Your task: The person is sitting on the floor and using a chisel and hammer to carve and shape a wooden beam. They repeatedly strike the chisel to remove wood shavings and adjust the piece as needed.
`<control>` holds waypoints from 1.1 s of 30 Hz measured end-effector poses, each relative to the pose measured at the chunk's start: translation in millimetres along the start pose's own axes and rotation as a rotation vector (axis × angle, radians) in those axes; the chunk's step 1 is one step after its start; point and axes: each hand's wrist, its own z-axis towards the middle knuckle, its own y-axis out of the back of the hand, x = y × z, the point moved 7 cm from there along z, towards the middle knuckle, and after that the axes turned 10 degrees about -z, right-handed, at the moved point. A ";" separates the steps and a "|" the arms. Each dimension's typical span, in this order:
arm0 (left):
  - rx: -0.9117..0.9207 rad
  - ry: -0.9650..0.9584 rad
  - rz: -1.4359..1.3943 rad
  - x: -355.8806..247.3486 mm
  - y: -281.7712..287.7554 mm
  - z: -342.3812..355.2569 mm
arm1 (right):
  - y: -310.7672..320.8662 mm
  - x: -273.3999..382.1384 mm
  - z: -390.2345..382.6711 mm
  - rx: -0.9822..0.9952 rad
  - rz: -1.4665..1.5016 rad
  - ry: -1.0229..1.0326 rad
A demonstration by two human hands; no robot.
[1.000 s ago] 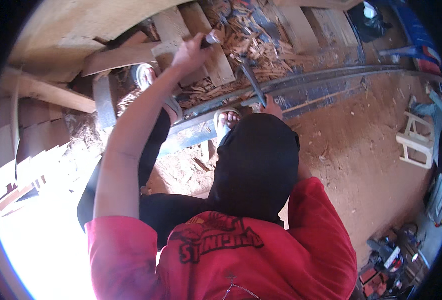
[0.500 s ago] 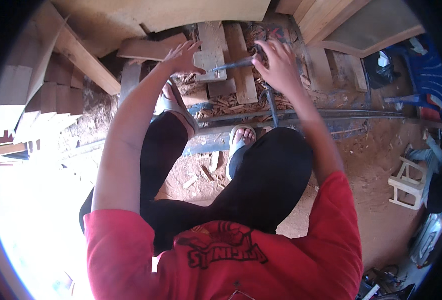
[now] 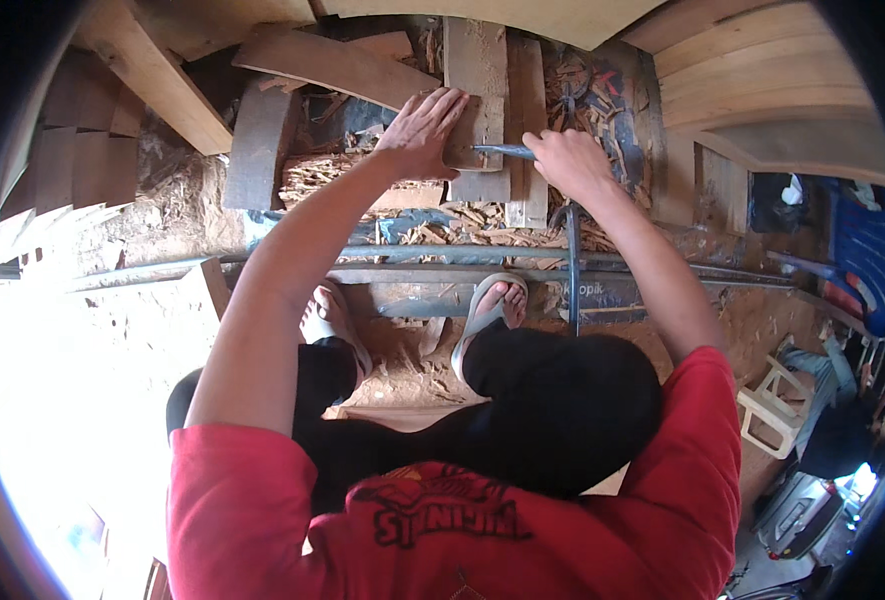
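My right hand is closed around a narrow dark blue-grey metal tool, whose exact kind I cannot make out. Its tip points left and meets or hovers over a pale wooden board. My left hand rests with fingers stretched out at the left edge of that board, beside a slanting plank. Another narrow board lies just right of the pale one. My grip hides the back part of the tool.
Wood shavings litter the work area. A metal bar stands out towards me over long pipes. Stacked planks rise at the right, leaning boards at the left. Further right are a small wooden stool and a seated person.
My hands were raised and apart, with the right one loosely at the tool. Now the left lies on the wood and the right grips the tool. The view has shifted.
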 end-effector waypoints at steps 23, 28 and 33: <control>0.174 0.099 0.065 -3.2 2.9 6.3 | -18.0 -9.8 7.1 0.258 0.119 0.017; 0.267 -0.089 0.134 -20.1 14.1 24.0 | -6.1 26.6 -22.2 0.564 0.388 -0.057; 0.112 -0.198 0.085 -27.6 13.9 22.3 | -1.0 28.1 -41.4 0.295 0.380 -0.160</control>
